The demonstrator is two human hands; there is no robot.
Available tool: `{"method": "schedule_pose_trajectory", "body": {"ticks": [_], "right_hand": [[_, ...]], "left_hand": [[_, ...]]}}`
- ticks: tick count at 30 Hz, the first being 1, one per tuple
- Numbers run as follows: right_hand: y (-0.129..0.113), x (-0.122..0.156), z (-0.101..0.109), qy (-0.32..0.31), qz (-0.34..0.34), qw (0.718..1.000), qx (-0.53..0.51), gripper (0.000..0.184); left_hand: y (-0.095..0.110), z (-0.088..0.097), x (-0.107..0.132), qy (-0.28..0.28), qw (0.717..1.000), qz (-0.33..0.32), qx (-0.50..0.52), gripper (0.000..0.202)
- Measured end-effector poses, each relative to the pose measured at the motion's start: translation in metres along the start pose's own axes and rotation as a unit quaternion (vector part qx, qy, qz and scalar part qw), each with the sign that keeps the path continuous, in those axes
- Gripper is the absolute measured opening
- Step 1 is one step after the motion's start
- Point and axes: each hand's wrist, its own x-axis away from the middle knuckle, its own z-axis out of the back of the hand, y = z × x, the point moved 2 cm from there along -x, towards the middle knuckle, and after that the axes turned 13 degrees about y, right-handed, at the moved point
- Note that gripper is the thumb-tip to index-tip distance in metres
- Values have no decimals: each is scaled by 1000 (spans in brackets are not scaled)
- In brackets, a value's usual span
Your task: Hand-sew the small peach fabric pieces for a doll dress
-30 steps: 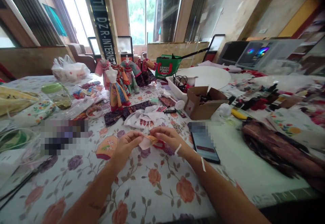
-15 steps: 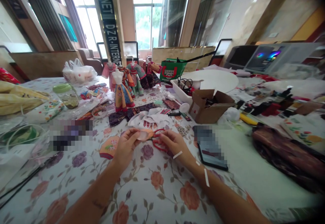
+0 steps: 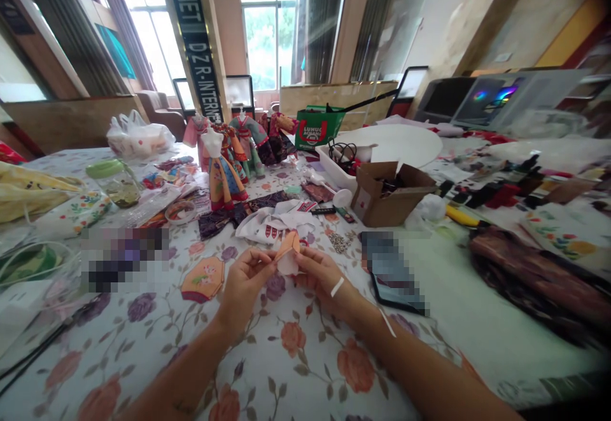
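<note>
My left hand point(image 3: 244, 280) and my right hand point(image 3: 321, 273) meet over the floral tablecloth point(image 3: 296, 357), both pinching a small orange and white fabric piece point(image 3: 288, 250) that stands up between the fingertips. Red scissors were in my right hand a moment ago; only a trace of red shows behind it now. A flat orange fabric patch point(image 3: 203, 278) lies on the cloth just left of my left hand. A phone point(image 3: 392, 275) lies to the right of my right wrist. White tape strips stick to my right wrist and forearm.
Small dress-form dolls in colourful costumes point(image 3: 223, 170) stand beyond the hands. White printed fabric point(image 3: 277, 222), a cardboard box point(image 3: 387, 193), a white tray with cables point(image 3: 340, 160), a green bag point(image 3: 317, 128), a lidded jar point(image 3: 114, 182) and dark brown cloth point(image 3: 534, 275) crowd the table.
The red scissors seen under my right hand half a second ago have dropped out of sight. The fabric piece is now raised upright between both hands' fingertips.
</note>
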Motion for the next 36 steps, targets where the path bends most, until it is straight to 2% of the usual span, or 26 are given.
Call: {"method": "schedule_pose_trajectory", "body": {"ticks": [5,9,14,17,21,23,29,36], "right_hand": [[2,-2,1,14,11,1000,7,28],[2,-6,6,17,11,1000,16,28],[3,-9,11,15,24,999,26,25],[5,-10,12,20,29,999,39,23],[5,-9,12,21,15,997,70,26],[4,-8,10,12,4,997,76,28],[4,-6,8,-5,-7,998,59,29],[6,-5,5,-16,-10,998,56,26]], "left_hand": [[6,-2,2,4,996,-51,-69,11],[10,-2,5,-6,991,-68,-115,7],[14,5,3,-66,990,-64,-110,20],[19,9,0,-99,988,-90,-81,25],[22,13,-7,-26,986,-115,-118,13],[20,11,-8,-13,983,-102,-153,15],[11,4,-5,-79,982,-39,-165,29],[7,3,-4,-62,986,-12,-151,32]]}}
